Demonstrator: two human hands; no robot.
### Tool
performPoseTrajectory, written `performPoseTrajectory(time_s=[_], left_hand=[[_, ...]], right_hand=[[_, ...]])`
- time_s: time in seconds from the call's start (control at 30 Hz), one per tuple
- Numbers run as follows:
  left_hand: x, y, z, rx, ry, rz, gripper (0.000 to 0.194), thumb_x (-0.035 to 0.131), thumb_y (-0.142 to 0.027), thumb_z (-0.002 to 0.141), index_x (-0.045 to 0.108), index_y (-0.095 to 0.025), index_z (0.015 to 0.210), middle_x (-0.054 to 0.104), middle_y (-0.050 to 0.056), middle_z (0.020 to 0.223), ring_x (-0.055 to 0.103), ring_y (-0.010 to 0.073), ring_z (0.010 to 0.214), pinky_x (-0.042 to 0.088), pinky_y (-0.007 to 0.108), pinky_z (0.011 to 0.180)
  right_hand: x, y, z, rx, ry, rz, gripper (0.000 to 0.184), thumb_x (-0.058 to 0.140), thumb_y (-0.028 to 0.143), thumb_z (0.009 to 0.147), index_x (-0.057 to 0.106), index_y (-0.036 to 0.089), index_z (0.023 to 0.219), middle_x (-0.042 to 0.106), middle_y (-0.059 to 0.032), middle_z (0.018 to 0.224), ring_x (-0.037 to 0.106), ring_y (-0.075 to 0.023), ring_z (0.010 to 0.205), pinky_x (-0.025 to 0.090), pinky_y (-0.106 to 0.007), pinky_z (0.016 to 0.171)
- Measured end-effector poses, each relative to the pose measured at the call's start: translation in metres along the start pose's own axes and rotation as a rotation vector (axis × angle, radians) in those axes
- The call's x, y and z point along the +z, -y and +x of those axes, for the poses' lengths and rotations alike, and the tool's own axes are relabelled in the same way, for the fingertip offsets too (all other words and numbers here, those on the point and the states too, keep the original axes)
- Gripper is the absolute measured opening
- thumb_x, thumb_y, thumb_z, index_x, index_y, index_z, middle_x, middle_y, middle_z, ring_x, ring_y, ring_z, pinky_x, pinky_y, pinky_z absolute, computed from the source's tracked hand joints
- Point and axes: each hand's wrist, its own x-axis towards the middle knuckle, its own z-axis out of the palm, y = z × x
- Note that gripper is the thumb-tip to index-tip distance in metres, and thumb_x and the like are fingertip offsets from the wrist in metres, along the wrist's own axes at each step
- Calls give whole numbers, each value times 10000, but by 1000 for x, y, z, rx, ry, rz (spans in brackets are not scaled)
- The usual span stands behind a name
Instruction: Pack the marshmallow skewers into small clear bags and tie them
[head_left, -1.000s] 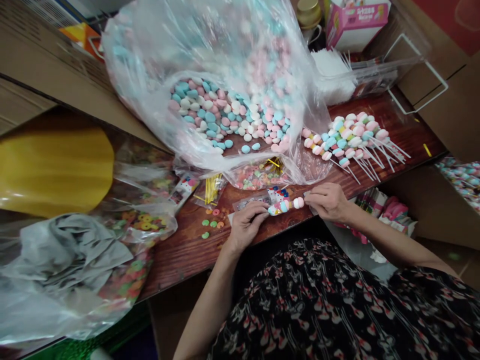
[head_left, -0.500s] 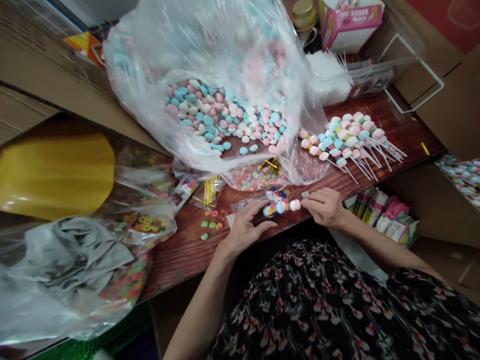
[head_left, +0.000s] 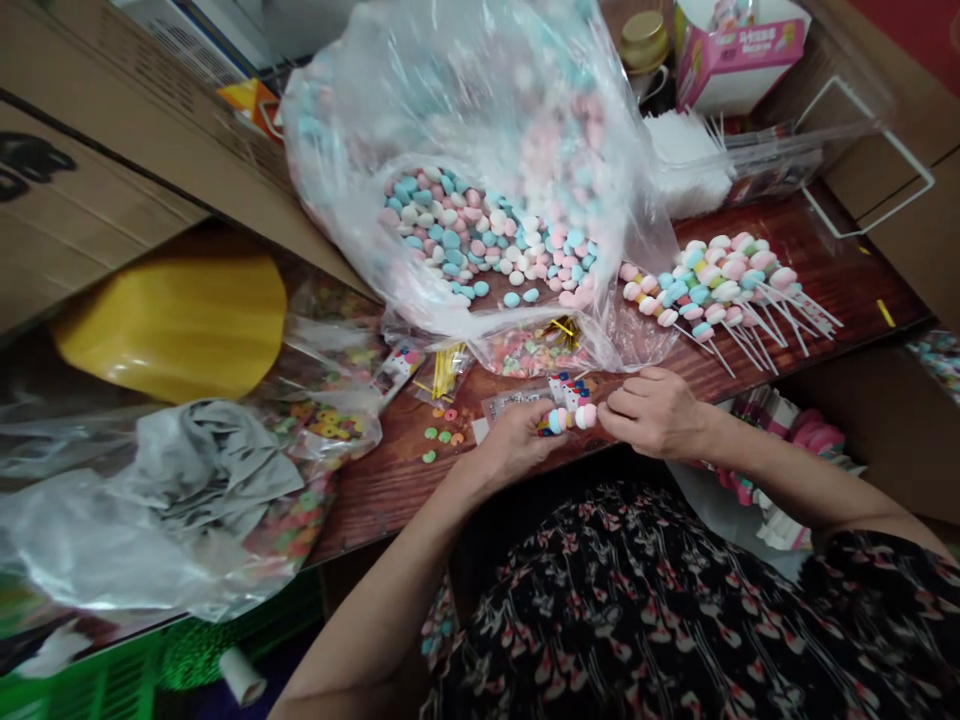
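Note:
My left hand [head_left: 517,442] is closed around the left end of a candy skewer [head_left: 570,418] of pink, blue and white marshmallow pieces, at the near edge of the wooden table [head_left: 390,490]. My right hand [head_left: 654,412] pinches the skewer's right end, beside the pink piece. Small clear printed bags [head_left: 525,398] lie just behind the skewer. A big clear plastic bag [head_left: 480,180] full of pink, blue and white marshmallows lies open behind my hands.
A pile of finished skewers [head_left: 720,285] lies at the right. Gold twist ties [head_left: 448,368] and loose ring candies [head_left: 441,440] lie left of my hands. A yellow object [head_left: 176,320], crumpled plastic bags [head_left: 172,490], cardboard boxes [head_left: 90,190] and a pink box [head_left: 739,50] surround the table.
My left hand has closed on the skewer's left end after lying open half a second ago. The camera view has shifted, so everything sits further right in the picture.

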Motion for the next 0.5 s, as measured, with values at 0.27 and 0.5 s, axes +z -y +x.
performPoseTrajectory(time_s=[0.27, 0.5], left_hand=[[-4, -18, -2, -95, -15, 430, 171, 593, -366, 828, 622, -199, 805, 647, 27, 753, 566, 172, 685, 280, 263, 569], [5, -14, 1, -92, -49, 454, 115, 580, -306, 826, 614, -197, 829, 663, 42, 782, 597, 192, 728, 346, 279, 601]], right_hand=[[-5, 5, 15, 41, 172, 134, 165, 483, 96, 837, 625, 179, 840, 609, -17, 723, 403, -140, 643, 193, -306, 596], [12, 20, 19, 138, 90, 46, 200, 448, 118, 875, 626, 176, 805, 604, -26, 702, 438, -151, 667, 219, -319, 625]])
